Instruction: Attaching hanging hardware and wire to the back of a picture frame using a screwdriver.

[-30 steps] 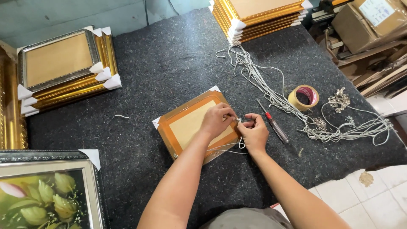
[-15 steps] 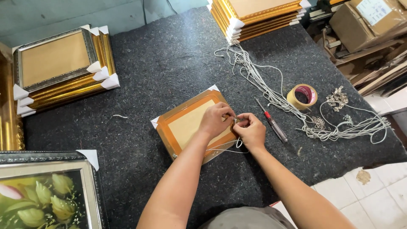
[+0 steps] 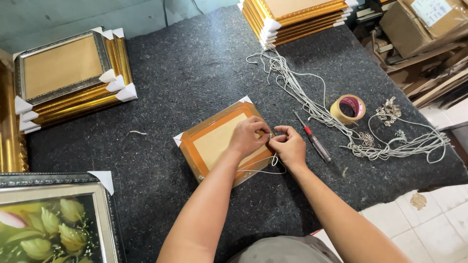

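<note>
A small picture frame (image 3: 214,141) lies face down in the middle of the dark felt table (image 3: 195,78), its brown backing and white corner guards showing. My left hand (image 3: 249,136) rests on the frame's right edge with fingers pinched. My right hand (image 3: 288,146) meets it there, fingers pinched on a thin white cord (image 3: 265,168) that loops off the frame's near right side. A small metal fitting sits between the two hands, mostly hidden by the fingers.
A screwdriver with a red band (image 3: 313,141), a roll of brown tape (image 3: 348,108), a bundle of white cords (image 3: 341,126) and small metal hangers (image 3: 390,111) lie to the right. Stacks of gold frames (image 3: 73,83) (image 3: 297,17) stand left and far. A flower painting (image 3: 48,224) is near left.
Both hands stay together at the frame's right edge with only small finger movements. The cord loop under my right hand has shifted slightly.
</note>
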